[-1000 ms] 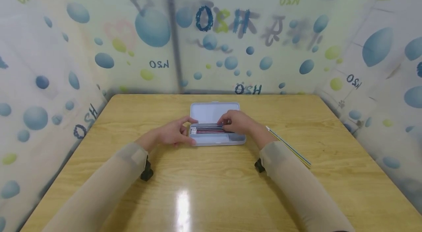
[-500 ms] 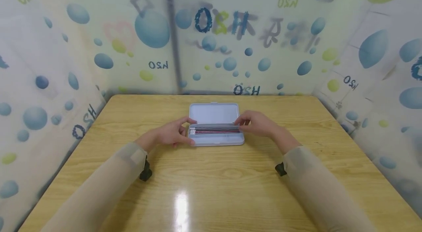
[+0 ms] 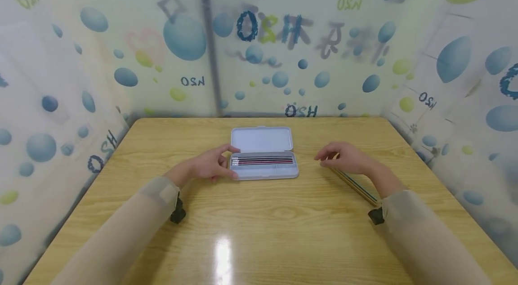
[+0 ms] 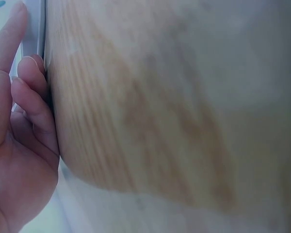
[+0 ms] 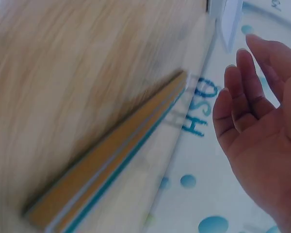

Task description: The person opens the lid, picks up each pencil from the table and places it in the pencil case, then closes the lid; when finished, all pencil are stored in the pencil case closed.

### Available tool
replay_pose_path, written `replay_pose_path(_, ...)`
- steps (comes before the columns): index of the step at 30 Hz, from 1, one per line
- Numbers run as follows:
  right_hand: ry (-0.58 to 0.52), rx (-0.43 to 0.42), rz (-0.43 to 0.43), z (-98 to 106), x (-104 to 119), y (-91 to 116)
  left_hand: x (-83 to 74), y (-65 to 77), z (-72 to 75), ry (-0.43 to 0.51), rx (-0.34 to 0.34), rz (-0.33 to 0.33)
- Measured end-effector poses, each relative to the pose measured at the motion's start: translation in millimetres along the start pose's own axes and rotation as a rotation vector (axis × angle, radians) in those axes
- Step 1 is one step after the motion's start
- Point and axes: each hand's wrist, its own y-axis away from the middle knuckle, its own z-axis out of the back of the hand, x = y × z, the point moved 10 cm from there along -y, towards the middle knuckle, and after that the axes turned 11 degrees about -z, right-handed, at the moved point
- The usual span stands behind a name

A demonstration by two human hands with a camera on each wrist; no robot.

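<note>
A white pencil case (image 3: 255, 171) lies on the table with its lid folded back. Along its rear compartment runs a row of dark and red pencils (image 3: 265, 160) with pale ends at the left. My left hand (image 3: 208, 163) holds the case's left end, thumb at the front corner and index finger at the back. To the right of the case, my right hand (image 3: 349, 158) is raised over the far end of some loose green and yellow pencils (image 3: 356, 186). Its fingers are loosely bent and hold nothing, as the right wrist view shows.
The wooden table (image 3: 275, 231) has its back edge along a wall (image 3: 251, 73) of patterned sheeting with blue and green spots. Similar sheeting stands at both sides.
My right hand has left the pencils in the case and moved right, over the loose pencils. My left hand has stayed at the case's left end.
</note>
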Motion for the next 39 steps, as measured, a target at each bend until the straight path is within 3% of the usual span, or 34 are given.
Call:
replay_pose_path(9,-0.066,0.099,-0.093,12.4,-52.9,21.7,-1.5,0.4,0.2,0.005,0.002,-0.017)
replay_pose_path(16,-0.017,0.119,-0.146,18.3,-84.0,31.2,-2.6,-0.5,-1.5,0.002,0.003,-0.016)
replay_pose_path(24,-0.053,0.175,-0.188,13.3,-94.5,31.5,-3.4,0.7,0.0,0.004,0.002,-0.017)
replay_pose_path(32,-0.037,0.159,-0.172,13.8,-94.7,27.2,-2.9,0.0,0.3,-0.006,0.006,-0.015)
replay_pose_path(39,-0.009,0.136,-0.217,14.8,-97.7,26.2,-2.4,-2.1,0.7,-0.022,0.005,-0.039)
